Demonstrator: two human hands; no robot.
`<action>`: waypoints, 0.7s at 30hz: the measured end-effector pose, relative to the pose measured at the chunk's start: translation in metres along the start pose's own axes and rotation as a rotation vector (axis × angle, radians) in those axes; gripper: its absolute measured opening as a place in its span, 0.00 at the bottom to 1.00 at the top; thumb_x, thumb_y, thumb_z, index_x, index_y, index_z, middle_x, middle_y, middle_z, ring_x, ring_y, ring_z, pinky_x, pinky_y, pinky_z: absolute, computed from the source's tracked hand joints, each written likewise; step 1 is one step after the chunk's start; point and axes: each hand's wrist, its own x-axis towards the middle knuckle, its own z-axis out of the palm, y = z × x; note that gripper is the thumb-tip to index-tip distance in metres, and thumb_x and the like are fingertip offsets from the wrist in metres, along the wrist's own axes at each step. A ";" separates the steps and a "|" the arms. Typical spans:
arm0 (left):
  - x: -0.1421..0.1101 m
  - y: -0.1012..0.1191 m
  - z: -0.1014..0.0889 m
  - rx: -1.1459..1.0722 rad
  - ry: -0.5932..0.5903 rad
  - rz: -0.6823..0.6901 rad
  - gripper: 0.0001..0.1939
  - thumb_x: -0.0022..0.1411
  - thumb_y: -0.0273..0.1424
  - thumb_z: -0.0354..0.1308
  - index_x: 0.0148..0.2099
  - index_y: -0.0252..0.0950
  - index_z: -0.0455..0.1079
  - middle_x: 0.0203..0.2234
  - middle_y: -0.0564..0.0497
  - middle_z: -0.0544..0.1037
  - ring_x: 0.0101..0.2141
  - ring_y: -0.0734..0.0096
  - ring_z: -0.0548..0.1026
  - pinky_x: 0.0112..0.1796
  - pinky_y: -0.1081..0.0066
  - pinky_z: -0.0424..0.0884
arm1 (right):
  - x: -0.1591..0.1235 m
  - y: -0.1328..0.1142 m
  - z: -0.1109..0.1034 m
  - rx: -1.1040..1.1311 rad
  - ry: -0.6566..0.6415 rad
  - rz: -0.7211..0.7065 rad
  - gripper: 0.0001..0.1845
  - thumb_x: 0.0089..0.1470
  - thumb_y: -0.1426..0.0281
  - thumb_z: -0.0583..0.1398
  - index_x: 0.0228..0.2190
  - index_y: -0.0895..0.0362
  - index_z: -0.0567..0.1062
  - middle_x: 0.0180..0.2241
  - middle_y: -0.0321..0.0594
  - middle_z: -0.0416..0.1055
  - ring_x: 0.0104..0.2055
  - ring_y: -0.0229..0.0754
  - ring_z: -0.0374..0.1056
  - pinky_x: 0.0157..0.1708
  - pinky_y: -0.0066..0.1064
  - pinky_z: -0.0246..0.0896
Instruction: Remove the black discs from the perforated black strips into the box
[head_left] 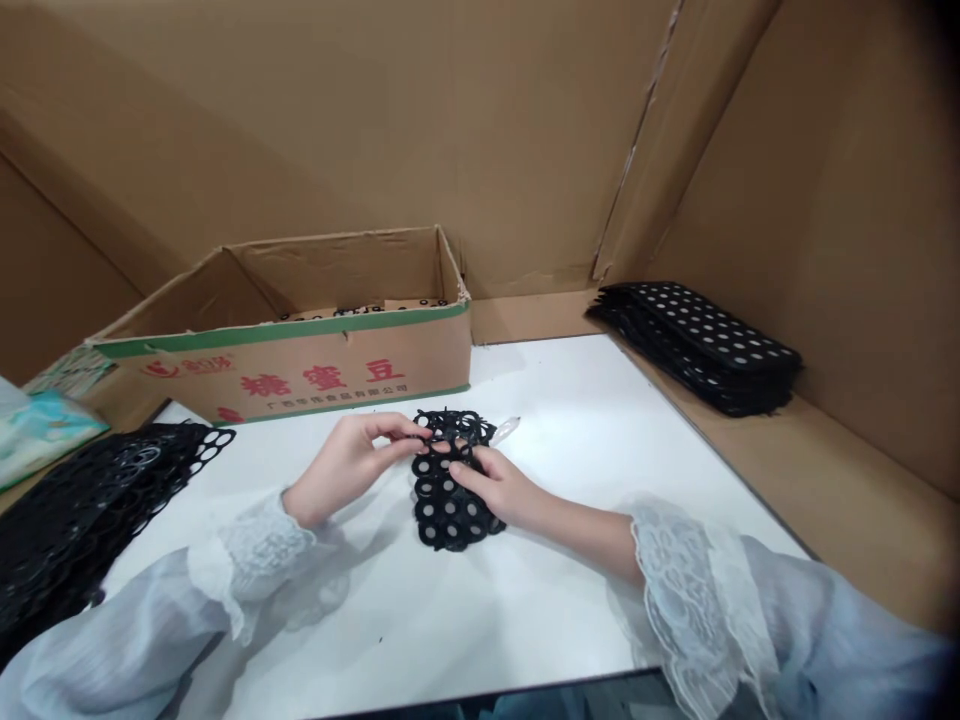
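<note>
A black openwork piece made of joined rings (pixel 452 510) lies at the middle of the white table, its upper part raised a little in both hands. My left hand (pixel 358 455) pinches its upper left edge between thumb and fingertips. From the right, my right hand (pixel 499 485) grips the same piece, thumb on top and the fingers partly hidden under the rings. A small whitish, pointed object (pixel 507 430) sticks out beyond the piece's upper right side; its kind is unclear.
Behind my hands stands an open cardboard box (pixel 352 365) with black ringed pieces inside. More black ring mesh (pixel 82 510) is heaped at left, beside a blue-white plastic packet (pixel 45 435). Stacked dotted black pieces (pixel 705 340) rest on cardboard at right. Cardboard walls (pixel 525 130) enclose the white table (pixel 570 600).
</note>
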 end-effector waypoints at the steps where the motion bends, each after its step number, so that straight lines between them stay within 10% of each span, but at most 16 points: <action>1: 0.003 0.003 -0.007 -0.047 0.008 -0.043 0.11 0.57 0.37 0.53 0.37 0.35 0.72 0.32 0.49 0.77 0.33 0.68 0.74 0.35 0.70 0.71 | 0.000 -0.001 0.001 -0.004 0.004 -0.006 0.14 0.52 0.66 0.52 0.40 0.58 0.70 0.41 0.41 0.70 0.46 0.43 0.64 0.49 0.38 0.55; 3: 0.010 0.007 -0.028 -0.030 0.165 -0.065 0.11 0.56 0.37 0.55 0.36 0.35 0.72 0.31 0.49 0.77 0.31 0.69 0.74 0.32 0.70 0.72 | -0.001 -0.001 0.001 -0.021 0.032 0.018 0.13 0.52 0.67 0.52 0.38 0.59 0.70 0.40 0.42 0.71 0.46 0.44 0.64 0.49 0.39 0.55; 8: 0.041 -0.010 -0.107 0.491 0.985 0.076 0.17 0.62 0.38 0.46 0.47 0.36 0.68 0.37 0.51 0.74 0.37 0.72 0.73 0.38 0.67 0.67 | -0.001 0.001 0.000 -0.024 0.056 0.072 0.12 0.51 0.66 0.54 0.37 0.59 0.69 0.38 0.42 0.71 0.43 0.43 0.65 0.47 0.37 0.57; 11: 0.054 -0.027 -0.132 0.776 0.649 0.033 0.20 0.66 0.35 0.41 0.47 0.23 0.66 0.43 0.44 0.71 0.50 0.63 0.64 0.41 0.60 0.58 | -0.001 0.003 -0.002 -0.049 0.089 0.055 0.14 0.48 0.63 0.57 0.35 0.59 0.68 0.36 0.42 0.70 0.40 0.42 0.66 0.43 0.36 0.59; 13: 0.050 -0.028 -0.122 0.796 0.716 0.053 0.18 0.64 0.35 0.46 0.46 0.26 0.67 0.48 0.43 0.68 0.50 0.60 0.63 0.46 0.56 0.59 | 0.000 0.003 -0.002 -0.038 0.104 0.063 0.14 0.47 0.61 0.58 0.33 0.60 0.67 0.33 0.41 0.70 0.36 0.41 0.66 0.39 0.34 0.60; 16: 0.026 -0.015 -0.076 0.695 0.725 0.301 0.13 0.62 0.30 0.48 0.47 0.35 0.67 0.44 0.48 0.71 0.47 0.68 0.66 0.49 0.63 0.62 | 0.001 0.004 -0.003 -0.008 0.111 0.059 0.15 0.47 0.60 0.57 0.31 0.60 0.68 0.31 0.41 0.70 0.33 0.39 0.66 0.34 0.32 0.60; 21: -0.013 -0.003 0.002 0.608 0.045 0.500 0.18 0.59 0.35 0.53 0.51 0.36 0.64 0.41 0.46 0.72 0.42 0.66 0.69 0.44 0.65 0.67 | 0.001 0.004 -0.003 -0.044 0.103 0.028 0.17 0.48 0.58 0.56 0.28 0.61 0.69 0.27 0.39 0.69 0.29 0.37 0.64 0.29 0.28 0.58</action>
